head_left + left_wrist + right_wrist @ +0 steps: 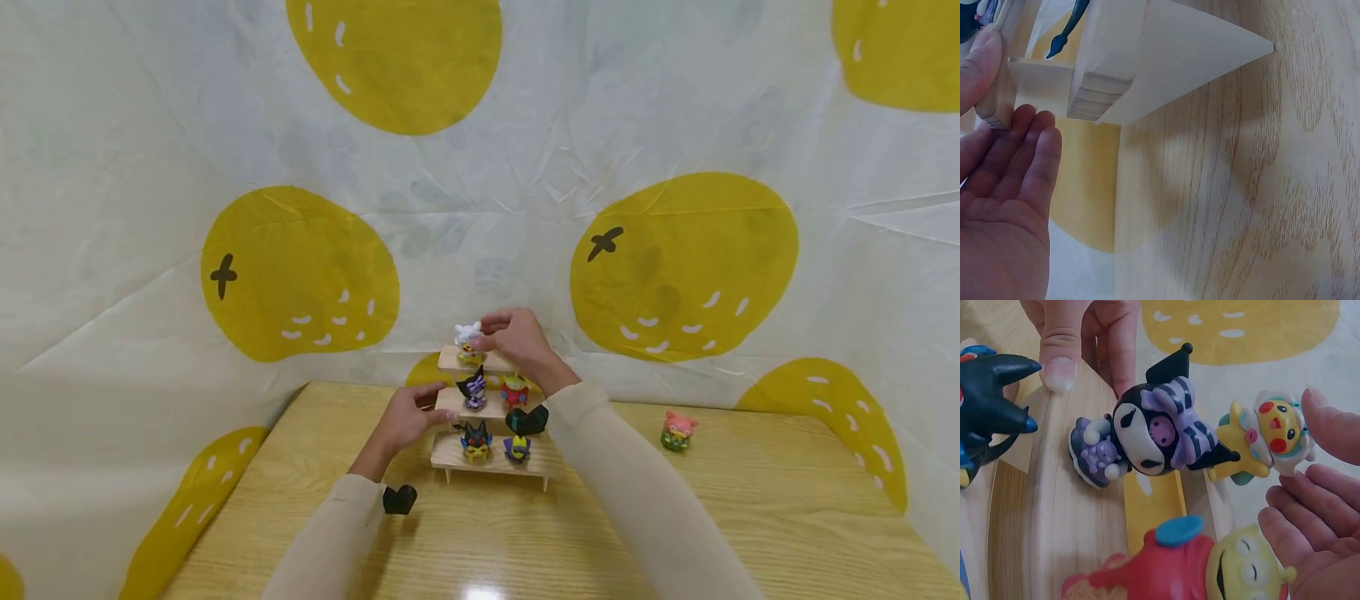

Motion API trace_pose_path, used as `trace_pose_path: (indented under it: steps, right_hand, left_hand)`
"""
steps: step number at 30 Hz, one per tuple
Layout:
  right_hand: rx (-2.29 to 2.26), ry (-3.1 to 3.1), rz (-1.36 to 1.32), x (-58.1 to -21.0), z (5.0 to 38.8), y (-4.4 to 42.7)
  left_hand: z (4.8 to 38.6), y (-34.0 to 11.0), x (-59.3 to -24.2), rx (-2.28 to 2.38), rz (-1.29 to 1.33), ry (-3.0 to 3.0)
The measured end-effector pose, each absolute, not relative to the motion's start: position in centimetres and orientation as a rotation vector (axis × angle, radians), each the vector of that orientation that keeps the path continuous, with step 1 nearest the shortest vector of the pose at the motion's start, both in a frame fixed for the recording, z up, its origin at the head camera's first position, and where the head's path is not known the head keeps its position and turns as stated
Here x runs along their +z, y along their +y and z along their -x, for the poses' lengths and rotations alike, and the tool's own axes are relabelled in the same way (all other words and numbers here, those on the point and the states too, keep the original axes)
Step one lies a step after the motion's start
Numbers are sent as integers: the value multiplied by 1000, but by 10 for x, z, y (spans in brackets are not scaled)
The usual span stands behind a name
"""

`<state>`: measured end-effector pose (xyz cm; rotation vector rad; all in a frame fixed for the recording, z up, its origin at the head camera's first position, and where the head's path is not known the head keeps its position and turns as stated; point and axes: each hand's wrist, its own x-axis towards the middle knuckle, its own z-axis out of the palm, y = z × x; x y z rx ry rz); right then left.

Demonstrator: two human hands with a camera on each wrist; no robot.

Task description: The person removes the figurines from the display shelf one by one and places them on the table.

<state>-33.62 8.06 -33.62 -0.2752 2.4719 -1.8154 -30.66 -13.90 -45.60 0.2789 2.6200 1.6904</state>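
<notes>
A small yellow figure in a white hood (pixel 468 340) is up on the left part of the top tier of a wooden stepped stand (pixel 542 465), feet at the board, though I can't tell whether it bears its own weight. The right hand (pixel 519 340) pinches the hood from the right, thumb on one side, fingertips on the other; if it let go with those feet uneven, the bulky head could tip the figure, perhaps onto the purple-and-black figure (pixel 473 392) on the tier below. The left hand (pixel 405 421) grips the left end of that middle tier, thumb above and fingers underneath, and a sharp tug there might rock the whole stand. To the right on the same tier is a red figure (pixel 514 390); the black device (pixel 527 420) on the right wrist looks near it, so a dropped wrist could knock it. On the near, lowest tier, the black horned figure (pixel 477 442) and the blue-and-yellow figure (pixel 517 450) would probably slide if the stand jolted. Well apart to the right, a pink figure (pixel 678 431) stands on the table (pixel 750 500), exposed only to a wide swing of the right forearm.
</notes>
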Motion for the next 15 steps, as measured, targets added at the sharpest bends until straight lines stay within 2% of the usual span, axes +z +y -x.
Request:
trace_pose_path:
  steps: [15]
  right_hand:
    - [-1834, 2460, 244, -337, 343, 68]
  left_hand:
    - [301, -139, -451, 1691, -286, 2610]
